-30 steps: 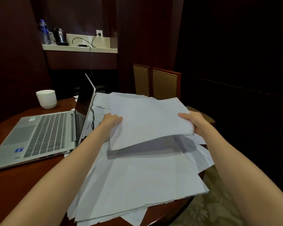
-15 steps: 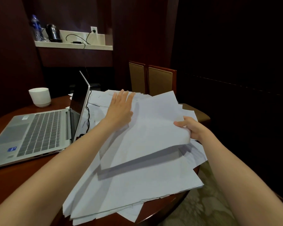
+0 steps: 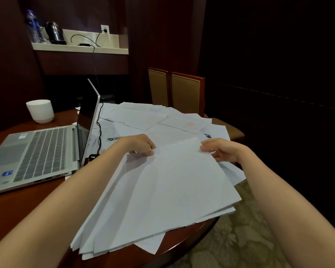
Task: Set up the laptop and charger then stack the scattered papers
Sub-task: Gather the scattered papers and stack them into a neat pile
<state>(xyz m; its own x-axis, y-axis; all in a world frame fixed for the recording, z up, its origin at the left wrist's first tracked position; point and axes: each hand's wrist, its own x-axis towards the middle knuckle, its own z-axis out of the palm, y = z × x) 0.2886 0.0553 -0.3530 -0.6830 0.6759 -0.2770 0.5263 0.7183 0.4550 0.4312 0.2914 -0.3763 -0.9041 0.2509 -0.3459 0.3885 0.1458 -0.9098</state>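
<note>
Laptop (image 3: 39,151) open at left on the table (image 3: 27,209), charger cable (image 3: 99,132) just behind its screen. Next, left hand (image 3: 137,145), fingers curled, pinching the far left corner of the stack of papers (image 3: 162,200). Long axis of stack from near to far, lying nearward from both hands. At right, right hand (image 3: 222,149), equally near, fingers curled, pinching the far right corner. Beyond, loose sheets (image 3: 143,117) not yet gathered.

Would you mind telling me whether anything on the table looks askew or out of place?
The near stack, gripped by the left hand and right hand, is fanned with misaligned edges and overhangs the table rim. Beyond it, loose sheets lie scattered at mixed angles.
</note>
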